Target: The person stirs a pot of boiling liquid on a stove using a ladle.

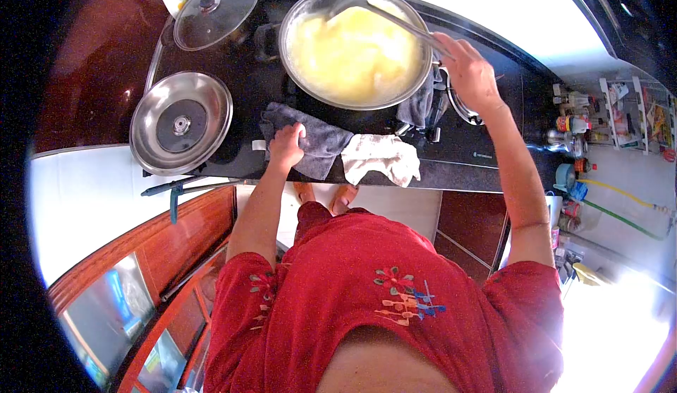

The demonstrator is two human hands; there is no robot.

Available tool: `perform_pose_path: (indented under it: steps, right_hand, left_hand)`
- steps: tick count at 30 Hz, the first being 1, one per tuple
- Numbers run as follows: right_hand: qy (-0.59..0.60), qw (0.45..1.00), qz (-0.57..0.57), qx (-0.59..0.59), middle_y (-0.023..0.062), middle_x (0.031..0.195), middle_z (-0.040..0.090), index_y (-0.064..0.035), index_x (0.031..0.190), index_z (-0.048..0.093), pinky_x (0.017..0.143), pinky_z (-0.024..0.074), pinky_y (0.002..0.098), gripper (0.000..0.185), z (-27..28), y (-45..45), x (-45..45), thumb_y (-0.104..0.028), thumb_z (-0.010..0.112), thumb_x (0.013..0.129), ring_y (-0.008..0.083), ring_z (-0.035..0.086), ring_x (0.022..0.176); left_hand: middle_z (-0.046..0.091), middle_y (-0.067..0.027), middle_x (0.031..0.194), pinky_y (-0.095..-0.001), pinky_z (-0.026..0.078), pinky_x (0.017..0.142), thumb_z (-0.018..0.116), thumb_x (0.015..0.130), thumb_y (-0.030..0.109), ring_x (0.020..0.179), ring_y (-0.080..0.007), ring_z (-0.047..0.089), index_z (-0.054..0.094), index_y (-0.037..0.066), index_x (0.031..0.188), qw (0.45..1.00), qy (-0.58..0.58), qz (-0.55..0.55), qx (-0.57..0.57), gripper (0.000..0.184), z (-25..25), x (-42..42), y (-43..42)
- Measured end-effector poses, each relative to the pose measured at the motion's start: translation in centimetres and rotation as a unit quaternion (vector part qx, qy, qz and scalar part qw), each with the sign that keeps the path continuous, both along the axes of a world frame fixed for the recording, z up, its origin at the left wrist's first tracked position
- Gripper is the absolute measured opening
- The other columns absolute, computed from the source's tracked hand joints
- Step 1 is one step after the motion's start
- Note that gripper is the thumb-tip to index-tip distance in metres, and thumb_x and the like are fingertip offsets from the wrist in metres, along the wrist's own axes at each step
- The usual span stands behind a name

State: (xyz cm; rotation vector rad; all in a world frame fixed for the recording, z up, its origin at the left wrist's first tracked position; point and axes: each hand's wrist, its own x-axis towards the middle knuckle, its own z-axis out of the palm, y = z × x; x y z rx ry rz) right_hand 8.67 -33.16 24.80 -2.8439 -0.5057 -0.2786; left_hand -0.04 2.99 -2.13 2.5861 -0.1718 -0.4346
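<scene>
A wide steel pan (pixel 283 58) stands on the black stovetop, filled with a pale yellow, thick-looking mixture (pixel 352 54). From the right, my right hand (pixel 467 72) grips a long-handled metal utensil (pixel 412 29) that slants into the pan. Its head is partly sunk in the mixture, so its exact kind cannot be told. My left hand (pixel 286 146) is closed on a dark grey cloth (pixel 321 142) at the stove's front edge, left of the pan. Beside that cloth lies a white cloth (pixel 381 159), touching it and hanging slightly over the edge.
On the left of the black stovetop (pixel 247 75) sit an upturned steel lid (pixel 211 135) and, behind it, a glass lid (pixel 218 15) with a knob. Another grey cloth (pixel 416 104) lies right of the pan. Several bottles and jars (pixel 575 123) line the right side.
</scene>
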Motion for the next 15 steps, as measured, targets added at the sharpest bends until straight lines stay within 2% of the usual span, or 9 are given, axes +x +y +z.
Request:
perform_pose_path:
  steps: [2,3,6,7,10,11,14,15]
  right_hand:
    - [0.037,0.998,-0.054,-0.005,0.0111,0.112,0.060,-0.0201,0.129,0.049,0.083,0.0499,0.0400,0.039,0.5,-1.0,0.2,-0.018,0.054,0.090,0.0304,0.061,0.098]
    - [0.024,0.998,-0.047,0.031,0.0119,0.119,0.059,-0.0192,0.128,0.051,0.086,0.0482,0.0384,0.036,0.4,-2.0,0.4,-0.023,0.053,0.092,0.0298,0.060,0.103]
    - [0.094,0.986,-0.123,0.060,0.0132,0.120,0.059,-0.0182,0.126,0.053,0.091,0.0457,0.0400,0.034,0.9,-4.0,0.0,-0.023,0.052,0.091,0.0333,0.057,0.107]
    - [0.097,0.984,-0.124,0.086,0.0144,0.113,0.062,-0.0164,0.123,0.055,0.090,0.0459,0.0391,0.033,1.0,-4.6,-0.3,-0.026,0.050,0.092,0.0328,0.059,0.105]
    - [0.157,0.964,-0.180,0.114,0.0077,0.095,0.067,-0.0123,0.125,0.055,0.068,0.0473,0.0268,0.034,1.8,-5.7,-1.4,-0.023,0.052,0.093,0.0131,0.058,0.073]
    - [0.170,0.957,-0.186,0.141,0.0056,0.087,0.067,-0.0088,0.124,0.055,0.061,0.0458,0.0246,0.034,2.3,-5.6,-2.1,-0.022,0.050,0.093,0.0090,0.053,0.062]
    - [0.205,0.950,-0.196,0.135,0.0116,0.089,0.068,-0.0104,0.122,0.056,0.071,0.0503,0.0355,0.038,3.5,-5.8,-3.6,-0.031,0.045,0.092,0.0211,0.064,0.066]
    - [0.199,0.955,-0.187,0.117,0.0123,0.085,0.068,-0.0076,0.120,0.056,0.069,0.0507,0.0346,0.038,4.1,-5.5,-4.1,-0.031,0.043,0.093,0.0223,0.064,0.064]
  left_hand:
    - [0.056,-0.0093,0.095,-0.0498,0.045,0.074,0.056,0.068,0.001,0.098,-0.0349,0.055,0.049,0.017,0.093,1.000,0.004,-0.003,-0.007,0.030,0.7,0.1,0.0]
    - [0.056,-0.0092,0.094,-0.0497,0.045,0.073,0.056,0.068,0.001,0.098,-0.0348,0.055,0.049,0.016,0.092,1.000,-0.004,-0.006,-0.003,0.029,0.3,0.1,0.1]
    - [0.057,-0.0091,0.093,-0.0497,0.046,0.072,0.055,0.068,0.002,0.096,-0.0347,0.056,0.050,0.016,0.091,1.000,-0.023,-0.012,0.004,0.028,-0.6,0.1,0.2]
    - [0.057,-0.0090,0.092,-0.0498,0.046,0.072,0.055,0.068,0.002,0.095,-0.0346,0.056,0.050,0.016,0.091,1.000,-0.029,-0.011,0.004,0.028,-0.4,0.0,0.2]
    - [0.057,-0.0088,0.092,-0.0502,0.045,0.072,0.055,0.068,0.001,0.096,-0.0348,0.056,0.049,0.016,0.092,0.999,-0.036,-0.007,0.004,0.029,0.0,0.1,0.0]
    - [0.057,-0.0088,0.092,-0.0504,0.045,0.072,0.055,0.068,0.001,0.096,-0.0348,0.056,0.049,0.017,0.092,0.999,-0.037,-0.006,0.005,0.029,0.1,0.1,0.0]
    - [0.057,-0.0087,0.093,-0.0506,0.045,0.072,0.054,0.068,0.001,0.096,-0.0351,0.056,0.049,0.017,0.092,1.000,-0.021,-0.003,0.011,0.030,0.8,0.0,-0.1]
    - [0.057,-0.0087,0.093,-0.0505,0.045,0.072,0.054,0.067,0.000,0.097,-0.0354,0.056,0.048,0.017,0.092,1.000,-0.027,-0.004,0.005,0.030,-0.2,0.1,0.1]
